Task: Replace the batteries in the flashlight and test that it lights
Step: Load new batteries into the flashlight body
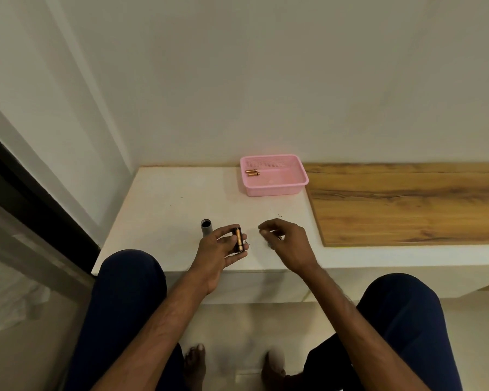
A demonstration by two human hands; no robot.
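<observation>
Midway, I judge: the flashlight tube (206, 227) stands open on the desk (167, 198). The left hand (219, 249) has its grip pinching a copper battery (239, 239). I cannot tell whether the right hand (287, 242), its grip curled, holds anything. Reloading and testing remain.

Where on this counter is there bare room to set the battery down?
Bare white counter lies on the near side of the pink basket, and left of it beyond the flashlight tube. The wood panel is free too. Crowded: the front edge, with tube, left hand holding the battery, and right hand.

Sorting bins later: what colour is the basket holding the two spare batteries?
The basket is pink, seen in the head view.
</observation>
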